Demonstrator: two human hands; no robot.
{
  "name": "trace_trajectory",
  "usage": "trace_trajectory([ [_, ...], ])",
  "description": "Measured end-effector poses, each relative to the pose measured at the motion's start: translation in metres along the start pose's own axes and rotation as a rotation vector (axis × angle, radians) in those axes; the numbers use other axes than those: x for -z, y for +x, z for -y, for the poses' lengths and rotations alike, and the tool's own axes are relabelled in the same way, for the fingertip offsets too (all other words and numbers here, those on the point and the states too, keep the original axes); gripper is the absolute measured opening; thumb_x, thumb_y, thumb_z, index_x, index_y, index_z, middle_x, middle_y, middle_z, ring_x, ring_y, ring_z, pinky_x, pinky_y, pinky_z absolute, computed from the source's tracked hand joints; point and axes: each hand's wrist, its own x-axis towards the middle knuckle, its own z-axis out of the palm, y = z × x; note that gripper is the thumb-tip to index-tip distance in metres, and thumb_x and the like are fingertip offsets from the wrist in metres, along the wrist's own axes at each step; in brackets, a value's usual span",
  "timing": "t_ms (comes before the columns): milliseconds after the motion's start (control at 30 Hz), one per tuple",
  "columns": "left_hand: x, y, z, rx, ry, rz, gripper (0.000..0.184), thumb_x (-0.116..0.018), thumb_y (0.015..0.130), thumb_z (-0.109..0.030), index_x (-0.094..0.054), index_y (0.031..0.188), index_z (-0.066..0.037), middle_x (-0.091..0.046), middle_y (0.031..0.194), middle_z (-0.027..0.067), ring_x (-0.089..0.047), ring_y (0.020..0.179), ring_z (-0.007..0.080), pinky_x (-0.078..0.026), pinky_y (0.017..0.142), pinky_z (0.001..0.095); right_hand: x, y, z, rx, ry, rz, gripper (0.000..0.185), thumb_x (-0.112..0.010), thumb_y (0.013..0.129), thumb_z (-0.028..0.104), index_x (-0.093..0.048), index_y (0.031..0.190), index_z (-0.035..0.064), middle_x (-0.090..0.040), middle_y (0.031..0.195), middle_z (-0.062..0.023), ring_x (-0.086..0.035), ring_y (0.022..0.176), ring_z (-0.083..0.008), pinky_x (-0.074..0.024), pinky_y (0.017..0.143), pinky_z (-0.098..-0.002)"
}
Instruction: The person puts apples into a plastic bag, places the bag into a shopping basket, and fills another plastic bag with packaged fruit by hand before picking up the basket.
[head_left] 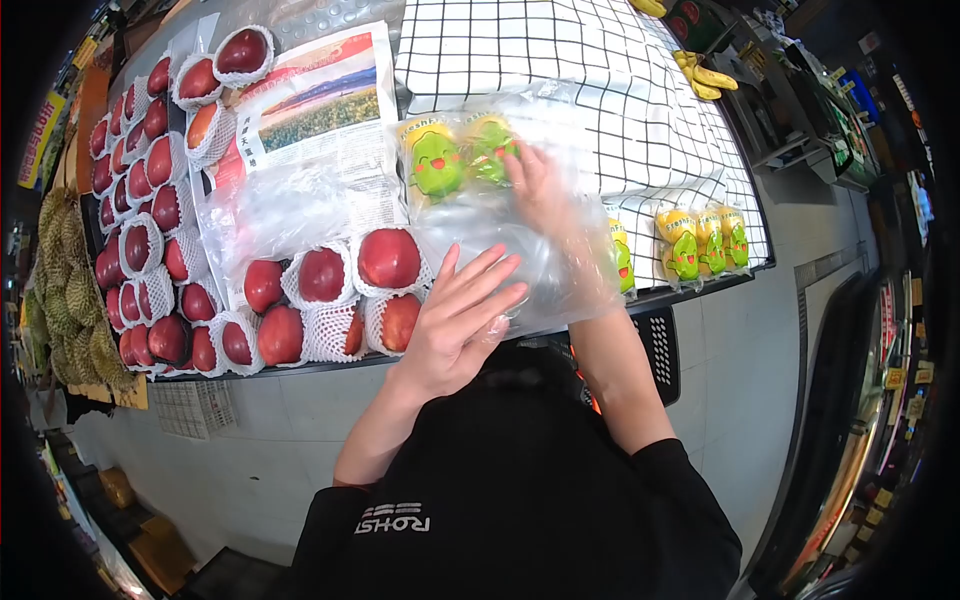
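My left hand (457, 322), fingers stretched out, is at the near edge of a clear plastic bag (480, 240), beside the red fruits. My right hand (540, 190) is blurred and reaches over the table, with clear plastic around its wrist. Its fingertips are at a yellow wrapped fruit (490, 150) printed with a green smiling cartoon. A second yellow wrapped fruit (435, 160) with the same print lies just left of it. Whether these two are inside the bag or under it, I cannot tell.
Red fruits (388, 258), many in white foam nets, fill the table's left side around a newspaper (320, 120). More cartoon-printed packs (710, 240) sit at the right on a checked cloth (520, 45). Bananas (705, 75) lie beyond; spiky durians (80, 290) stand far left.
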Motion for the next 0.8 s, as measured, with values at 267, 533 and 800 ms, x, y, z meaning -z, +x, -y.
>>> trace_trajectory([
  [267, -0.01, -0.001, 0.005, 0.0, -0.01, -0.076, 0.028, -0.059, 0.089, -0.006, -0.067, 0.114, 0.002, -0.061, 0.127, 0.019, -0.051, 0.128, 0.0368, -0.021, 0.114, 0.0551, 0.0, -0.021, 0.022, 0.271, -0.654, -0.062, 0.042, -0.042, 0.101, 0.027, -0.049, 0.134, 0.0024, -0.04, 0.144, -0.0262, -0.043, 0.128, -0.0457, -0.0355, 0.105, -0.0504],
  [533, -0.019, -0.003, 0.005, 0.058, 0.047, -0.1, 0.023, -0.061, 0.088, -0.006, -0.068, 0.11, 0.0, -0.063, 0.125, 0.0183, -0.053, 0.126, 0.036, -0.021, 0.114, 0.0561, 0.057, -0.117, 0.049, 0.184, 0.083, -0.157, 0.055, -0.064, 0.091, 0.023, -0.047, 0.137, -0.0018, -0.045, 0.141, -0.0257, -0.046, 0.129, -0.0411, -0.0394, 0.105, -0.045],
  [800, -0.029, -0.001, 0.001, 0.034, 0.2, -0.094, 0.024, -0.066, 0.085, -0.008, -0.068, 0.107, 0.002, -0.064, 0.122, 0.0188, -0.055, 0.123, 0.0378, -0.022, 0.112, 0.0594, 0.142, -0.198, 0.039, -0.274, 0.824, 0.049, 0.018, -0.061, 0.094, 0.011, -0.069, 0.086, -0.0026, -0.067, 0.073, -0.0054, -0.06, 0.066, -0.0097, -0.0474, 0.062, -0.0251],
])
